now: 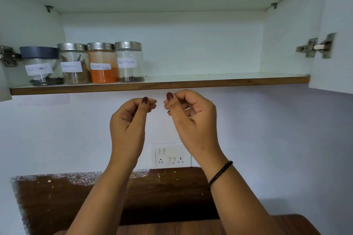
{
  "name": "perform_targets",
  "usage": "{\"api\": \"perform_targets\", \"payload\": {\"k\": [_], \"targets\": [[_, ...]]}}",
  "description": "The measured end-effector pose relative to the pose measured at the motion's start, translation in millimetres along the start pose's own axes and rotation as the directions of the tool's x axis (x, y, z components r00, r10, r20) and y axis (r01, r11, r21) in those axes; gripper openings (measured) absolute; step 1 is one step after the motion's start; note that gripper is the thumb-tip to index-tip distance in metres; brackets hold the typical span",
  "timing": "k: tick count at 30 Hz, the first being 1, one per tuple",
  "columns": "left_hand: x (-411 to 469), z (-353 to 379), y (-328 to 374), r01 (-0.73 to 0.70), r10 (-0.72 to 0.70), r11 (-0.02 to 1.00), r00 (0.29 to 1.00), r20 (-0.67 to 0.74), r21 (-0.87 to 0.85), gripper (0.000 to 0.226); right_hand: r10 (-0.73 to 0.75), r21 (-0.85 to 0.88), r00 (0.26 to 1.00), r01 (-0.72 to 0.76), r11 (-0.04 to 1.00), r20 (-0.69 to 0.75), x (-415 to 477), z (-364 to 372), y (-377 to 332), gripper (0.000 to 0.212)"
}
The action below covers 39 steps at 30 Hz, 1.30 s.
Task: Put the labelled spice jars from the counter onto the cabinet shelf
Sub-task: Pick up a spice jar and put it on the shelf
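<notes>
Jars point(103, 66) stand on shelf point(219, 79); curled fingers point(151, 103) below, apart, touching none.

left hand point(128, 120): raised, fingers point(150, 104) curled against thumb, nothing held | right hand point(193, 118): raised, fingers curled, nothing held | fingertips near, not touching

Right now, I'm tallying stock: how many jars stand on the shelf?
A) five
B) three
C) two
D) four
D: the shelf holds four jars in a row at its left end, one with a dark lid, three with steel lids.
</notes>
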State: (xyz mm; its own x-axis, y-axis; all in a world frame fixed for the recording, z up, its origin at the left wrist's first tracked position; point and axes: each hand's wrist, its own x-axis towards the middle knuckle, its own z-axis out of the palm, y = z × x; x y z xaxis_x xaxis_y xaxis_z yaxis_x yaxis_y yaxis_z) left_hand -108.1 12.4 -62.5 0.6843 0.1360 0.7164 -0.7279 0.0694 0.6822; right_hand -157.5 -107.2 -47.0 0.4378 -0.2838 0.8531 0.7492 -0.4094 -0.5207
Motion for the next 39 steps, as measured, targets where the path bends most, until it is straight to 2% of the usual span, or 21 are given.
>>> {"api": "perform_targets", "payload": {"k": [9, 15, 20, 27, 39], "targets": [[-38.4, 18.3, 0.7, 0.096, -0.096, 0.995, 0.995, 0.002, -0.036, 0.021, 0.047, -0.037, 0.999, -0.048, 0.998, -0.028, -30.0, -37.1, 6.9, 0.037], [-59.6, 20.4, -1.3, 0.137, -0.136, 0.989, 0.99, 0.024, -0.056, 0.021, 0.067, -0.032, 0.998, -0.067, 0.997, -0.01, -49.1, -47.6, 9.0, 0.033], [-79.7, 14.3, -6.1, 0.178, -0.177, 0.983, 0.984, 0.034, -0.048, 0.022, 0.121, -0.048, 0.992, -0.119, 0.992, 0.029, -70.2, -50.0, 13.8, 0.018], [-110.5, -1.7, -19.5, 0.246, -0.245, 0.968, 0.969, 0.037, -0.042, 0.021, 0.174, -0.018, 0.981, -0.173, 0.985, 0.09, -103.1, -48.8, 24.8, 0.014], [-170.6, -51.1, -64.0, 0.341, -0.345, 0.937, 0.937, 0.055, 0.073, 0.022, 0.249, 0.038, 0.946, -0.262, 0.964, 0.207, -165.7, -36.7, 50.9, 0.023]]}}
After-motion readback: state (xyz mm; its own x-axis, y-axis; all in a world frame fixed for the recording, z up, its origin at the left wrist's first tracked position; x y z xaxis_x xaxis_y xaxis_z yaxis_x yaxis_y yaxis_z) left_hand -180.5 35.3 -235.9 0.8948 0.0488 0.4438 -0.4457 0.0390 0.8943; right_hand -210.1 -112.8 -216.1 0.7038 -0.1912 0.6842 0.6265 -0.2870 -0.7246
